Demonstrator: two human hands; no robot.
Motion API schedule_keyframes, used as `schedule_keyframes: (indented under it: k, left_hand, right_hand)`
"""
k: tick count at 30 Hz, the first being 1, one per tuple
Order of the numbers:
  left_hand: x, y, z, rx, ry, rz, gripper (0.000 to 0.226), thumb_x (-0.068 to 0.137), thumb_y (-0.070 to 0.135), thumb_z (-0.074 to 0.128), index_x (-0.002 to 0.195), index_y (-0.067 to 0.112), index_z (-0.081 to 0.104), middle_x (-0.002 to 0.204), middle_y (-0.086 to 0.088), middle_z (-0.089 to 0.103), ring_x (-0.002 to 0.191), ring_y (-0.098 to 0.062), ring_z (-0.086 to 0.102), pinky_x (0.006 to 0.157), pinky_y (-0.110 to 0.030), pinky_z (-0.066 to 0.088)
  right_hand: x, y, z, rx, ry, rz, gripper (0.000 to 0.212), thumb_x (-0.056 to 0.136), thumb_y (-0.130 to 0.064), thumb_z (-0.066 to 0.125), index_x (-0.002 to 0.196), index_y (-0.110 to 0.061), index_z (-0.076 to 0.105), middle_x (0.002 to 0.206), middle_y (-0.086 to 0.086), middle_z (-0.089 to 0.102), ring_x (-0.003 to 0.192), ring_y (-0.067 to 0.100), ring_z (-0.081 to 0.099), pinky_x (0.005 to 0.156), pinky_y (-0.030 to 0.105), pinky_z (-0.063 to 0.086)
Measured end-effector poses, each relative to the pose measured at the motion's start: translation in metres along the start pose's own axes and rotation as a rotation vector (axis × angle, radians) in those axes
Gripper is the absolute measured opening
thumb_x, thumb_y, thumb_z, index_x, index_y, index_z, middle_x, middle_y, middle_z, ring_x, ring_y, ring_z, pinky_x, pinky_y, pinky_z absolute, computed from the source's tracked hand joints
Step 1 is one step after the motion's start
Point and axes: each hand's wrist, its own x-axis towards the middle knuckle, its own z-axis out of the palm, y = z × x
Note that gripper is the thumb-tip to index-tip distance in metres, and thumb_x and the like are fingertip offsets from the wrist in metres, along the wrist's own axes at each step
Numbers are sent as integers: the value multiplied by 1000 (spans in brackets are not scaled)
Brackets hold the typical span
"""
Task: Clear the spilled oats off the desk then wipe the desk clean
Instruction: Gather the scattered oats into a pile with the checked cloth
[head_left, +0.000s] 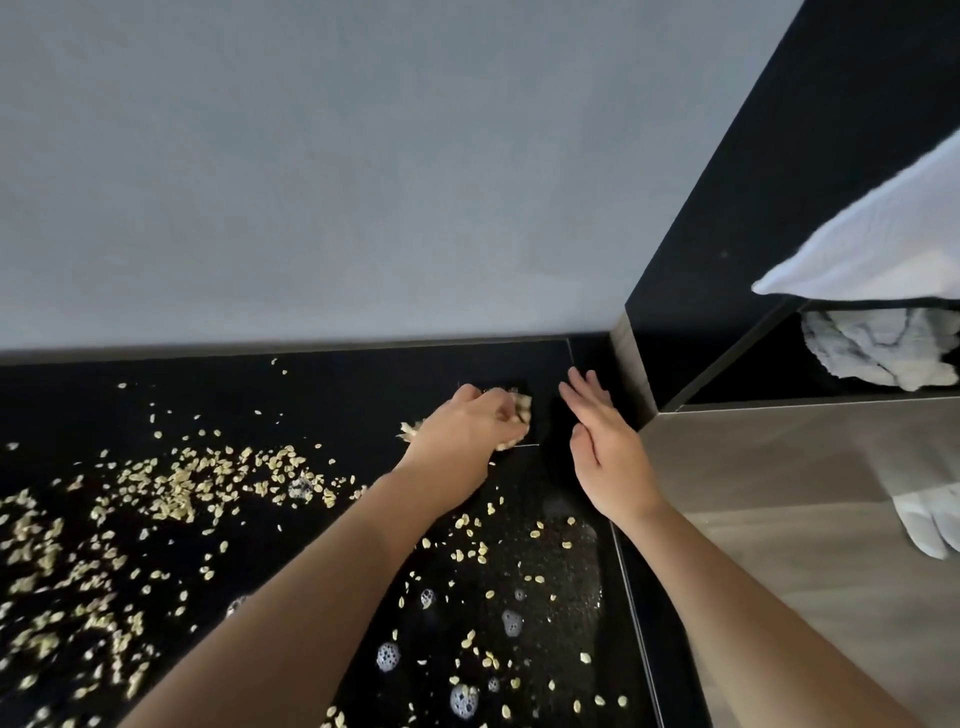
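Note:
Pale oat flakes (171, 493) lie scattered over the black desk (337, 395), thickest at the left and thinner toward the right edge. Soap bubbles (462, 699) and wet sheen sit among the flakes near the front right. My left hand (467, 431) is at the back of the desk, its fingers curled round a clump of oats (522, 410). My right hand (597, 441) stands just to its right with straight fingers, edge-on to the desk, close to the desk's right rear corner.
A grey wall (363, 182) rises behind the desk. A tall black panel (779, 182) stands at the right. White cloth (883, 239) hangs over it, and more white cloth (930, 519) shows lower right. The desk's right edge (639, 597) borders a pale floor.

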Motion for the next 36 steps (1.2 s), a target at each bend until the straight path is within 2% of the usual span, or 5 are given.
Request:
schedule_keyframes:
  k: [8, 12, 19, 29, 36]
  left_hand:
    - [-53, 21, 20, -129, -61, 107, 55, 82, -12, 51, 110, 31, 70, 119, 15, 53, 104, -9, 44, 86, -28, 49]
    - [-55, 33, -9, -657, 125, -299, 51, 85, -9, 51, 97, 34, 74, 112, 21, 59, 104, 4, 55, 89, -7, 43]
    - [-42, 64, -28, -1344, 330, -420, 36, 82, -7, 66, 102, 22, 71, 100, -2, 73, 96, -16, 69, 81, -29, 56]
    - [-33, 16, -13, -335, 117, -389, 51, 91, 10, 55, 138, 28, 47, 141, 8, 48, 130, -8, 42, 109, -30, 37]
    - [-48, -7, 5, -23, -73, -336, 60, 100, 28, 44, 153, 28, 14, 161, 9, 4, 148, -9, 3, 121, -36, 11]
  right_hand:
    - [-21, -8, -11, 148, -79, 33, 49, 95, 0, 41, 143, -12, 43, 148, -6, 40, 143, 2, 25, 121, 33, 17]
    - [-44, -31, -34, 329, 13, 157, 50, 93, 7, 48, 134, -21, 54, 140, -8, 52, 135, -2, 39, 114, 23, 31]
    - [-41, -94, -58, 1118, -332, 477, 50, 89, -24, 62, 137, -30, 48, 126, 2, 65, 114, 22, 63, 90, 51, 54]
    - [12, -52, -43, 310, 153, 104, 36, 88, 0, 63, 115, -22, 70, 121, -6, 66, 111, 8, 63, 101, 28, 48]
    - [22, 3, 3, -254, 54, -126, 41, 85, 9, 63, 121, -11, 67, 130, 9, 62, 130, 33, 49, 104, 53, 44]
